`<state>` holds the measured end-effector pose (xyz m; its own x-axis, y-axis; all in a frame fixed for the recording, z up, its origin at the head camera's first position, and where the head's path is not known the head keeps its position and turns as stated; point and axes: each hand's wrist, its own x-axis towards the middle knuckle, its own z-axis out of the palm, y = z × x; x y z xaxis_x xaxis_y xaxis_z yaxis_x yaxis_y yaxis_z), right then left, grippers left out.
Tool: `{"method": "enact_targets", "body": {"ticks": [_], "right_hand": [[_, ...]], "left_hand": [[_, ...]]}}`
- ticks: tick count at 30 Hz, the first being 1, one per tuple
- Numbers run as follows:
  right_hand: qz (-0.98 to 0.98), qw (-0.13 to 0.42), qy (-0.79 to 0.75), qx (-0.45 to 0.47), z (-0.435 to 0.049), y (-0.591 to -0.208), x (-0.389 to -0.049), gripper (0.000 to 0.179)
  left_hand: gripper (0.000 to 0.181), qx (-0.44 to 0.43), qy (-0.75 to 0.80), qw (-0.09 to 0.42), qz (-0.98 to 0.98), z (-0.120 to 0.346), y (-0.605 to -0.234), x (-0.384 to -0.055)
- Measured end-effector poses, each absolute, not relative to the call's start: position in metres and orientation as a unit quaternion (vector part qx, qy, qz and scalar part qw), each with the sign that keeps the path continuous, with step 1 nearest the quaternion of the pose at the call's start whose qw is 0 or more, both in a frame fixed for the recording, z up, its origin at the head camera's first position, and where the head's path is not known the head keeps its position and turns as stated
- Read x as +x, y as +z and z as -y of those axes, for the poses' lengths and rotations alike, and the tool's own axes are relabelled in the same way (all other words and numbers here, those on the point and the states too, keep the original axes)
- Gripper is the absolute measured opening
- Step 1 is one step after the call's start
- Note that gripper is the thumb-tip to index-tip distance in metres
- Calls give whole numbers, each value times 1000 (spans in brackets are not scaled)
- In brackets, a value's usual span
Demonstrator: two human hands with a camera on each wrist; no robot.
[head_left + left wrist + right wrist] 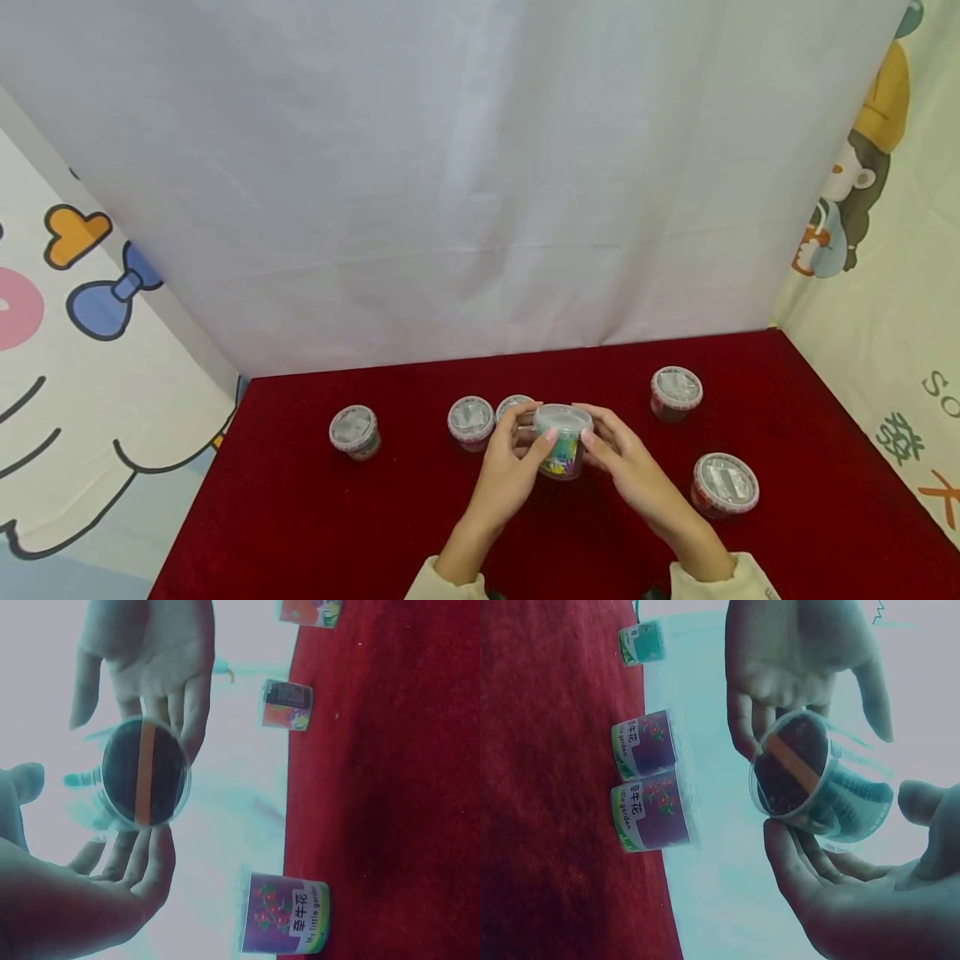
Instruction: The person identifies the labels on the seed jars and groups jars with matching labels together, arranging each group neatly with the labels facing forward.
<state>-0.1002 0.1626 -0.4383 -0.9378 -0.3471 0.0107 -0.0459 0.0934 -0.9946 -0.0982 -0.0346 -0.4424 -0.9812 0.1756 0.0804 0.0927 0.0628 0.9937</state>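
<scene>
A clear lidded plastic cup (558, 454) with a teal, flowered label is held up above the red table by both hands. My left hand (510, 471) grips it from the left, thumb on the near side and fingers around the back. From the opposite side my right hand (637, 471) grips it the same way. The wrist views look up at the base: dark contents and an orange strip (145, 772) show through the clear bottom. In the right wrist view the cup (847, 795) is tilted between the two hands.
More lidded cups stand on the red cloth (300, 525): one at left (356, 432), a purple-labelled cup (471, 421) beside another cup (514, 406) partly behind my left hand, a cup at back right (676, 392) and one at front right (724, 485). A white curtain (420, 208) hangs behind.
</scene>
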Motion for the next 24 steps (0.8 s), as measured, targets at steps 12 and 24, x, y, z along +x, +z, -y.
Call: {"method": "enact_targets", "body": {"ticks": [12,24], "right_hand": [[-728,113,-663,-134,-157,-438,-97,50],[-729,118,-660,-135,-151,-438,-97,52]], "left_hand": [[54,95,701,51,-705,45,-446,-98],[56,72,688,33,-721,44,-442,-93]]}}
